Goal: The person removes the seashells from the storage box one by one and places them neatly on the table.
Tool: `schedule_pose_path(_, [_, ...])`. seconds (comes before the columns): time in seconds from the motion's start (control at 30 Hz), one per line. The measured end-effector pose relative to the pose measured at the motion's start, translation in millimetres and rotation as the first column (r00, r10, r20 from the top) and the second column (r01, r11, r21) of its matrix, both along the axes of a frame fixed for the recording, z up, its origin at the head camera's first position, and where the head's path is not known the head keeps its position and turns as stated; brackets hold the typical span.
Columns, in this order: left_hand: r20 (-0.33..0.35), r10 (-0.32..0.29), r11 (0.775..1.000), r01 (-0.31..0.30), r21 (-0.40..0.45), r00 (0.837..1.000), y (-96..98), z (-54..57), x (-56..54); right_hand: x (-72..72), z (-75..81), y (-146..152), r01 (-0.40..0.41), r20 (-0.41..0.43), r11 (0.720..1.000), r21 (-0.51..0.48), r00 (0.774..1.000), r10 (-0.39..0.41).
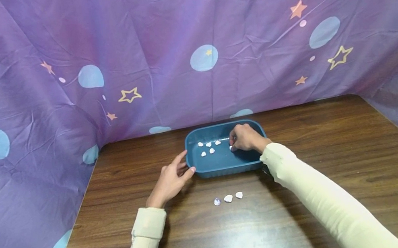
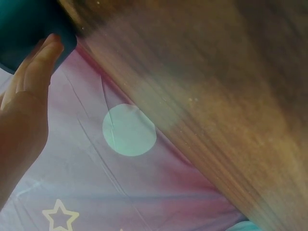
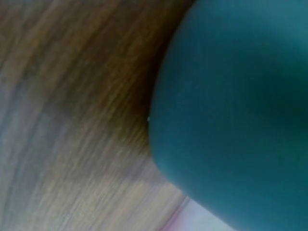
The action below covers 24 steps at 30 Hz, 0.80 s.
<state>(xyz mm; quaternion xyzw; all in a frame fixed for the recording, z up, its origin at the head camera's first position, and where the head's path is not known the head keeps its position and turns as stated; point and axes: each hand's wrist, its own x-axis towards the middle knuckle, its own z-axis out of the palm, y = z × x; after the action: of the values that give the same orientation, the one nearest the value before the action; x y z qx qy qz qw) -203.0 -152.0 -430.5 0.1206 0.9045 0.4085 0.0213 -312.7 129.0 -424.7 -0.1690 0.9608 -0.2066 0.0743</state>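
Observation:
A blue-green plastic basin [image 1: 225,169] stands near the back of the wooden table. Several small white pebble-like pieces [image 1: 212,151] lie in its left half. My right hand [image 1: 245,137] reaches over the near right rim and pinches another small white piece [image 1: 231,147] low inside the basin. With fingers and thumb spread, my left hand [image 1: 170,179] touches the basin's left end; in the left wrist view its straight fingers [image 2: 41,65] lie along the basin wall [image 2: 67,41]. The right wrist view holds only the basin's outer wall [image 3: 216,120] and table; the right hand is hidden there.
In front of the basin, two white pieces [image 1: 228,198] and a shiny lilac piece [image 1: 217,202] sit in a short row on the table [image 1: 333,158]. A purple curtain [image 1: 163,63] with stars and blue spots hangs right behind the table's back edge.

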Motion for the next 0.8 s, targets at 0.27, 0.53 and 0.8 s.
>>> schedule_pose_path(0.27, [0.000,-0.002,1.000,0.002,0.003,1.000,-0.1,-0.5,-0.4,-1.0,0.1,1.6,0.006,0.080,0.998,-0.058,0.997,-0.002])
schedule_pose_path(0.53, [0.000,-0.001,1.000,0.001,-0.008,1.000,-0.2,0.6,0.5,-1.5,3.1,2.2,0.040,0.207,0.981,-0.187,0.978,-0.001])
schedule_pose_path(0.8, [-0.002,-0.002,1.000,0.002,-0.007,1.000,0.2,1.5,0.4,0.9,10.0,4.1,0.010,0.222,0.977,-0.211,0.974,0.038])
